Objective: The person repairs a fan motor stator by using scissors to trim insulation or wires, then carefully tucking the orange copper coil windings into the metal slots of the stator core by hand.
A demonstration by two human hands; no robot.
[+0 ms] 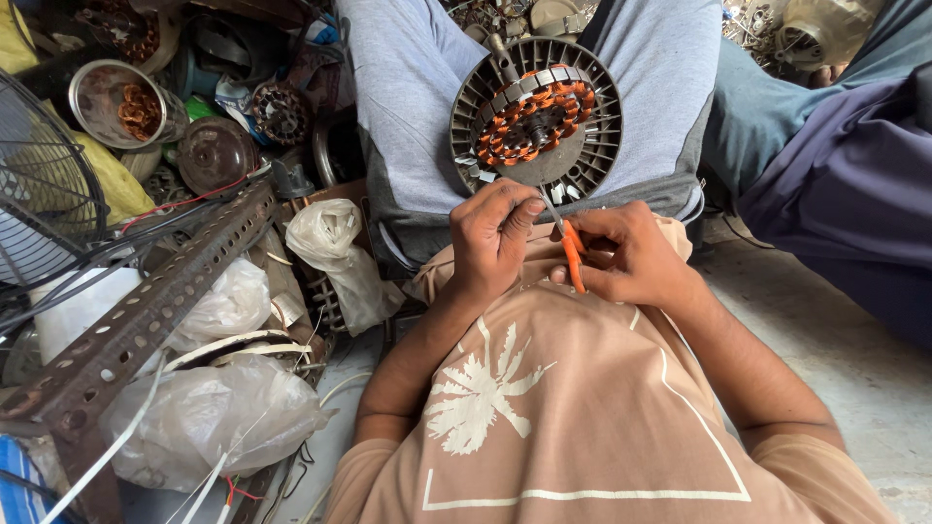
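Note:
A round grey fan motor housing (592, 146) with copper-wound stator coils (534, 112) rests on my lap, between my grey-trousered legs. My right hand (636, 257) grips a small orange-handled tool (573, 254), scissors or cutters, whose metal tip points up toward the lower rim of the housing. My left hand (492, 233) is closed just left of the tool, fingers pinched near its blade at the housing's lower edge. What the fingertips pinch is hidden.
A perforated rusty metal angle bar (146, 311) runs diagonally at left, over white plastic bags (214, 408) and loose wires. A fan grille (39, 194), a metal tin holding copper wire (121, 102) and motor parts lie at far left. Another person's leg in blue cloth (845, 165) is at right.

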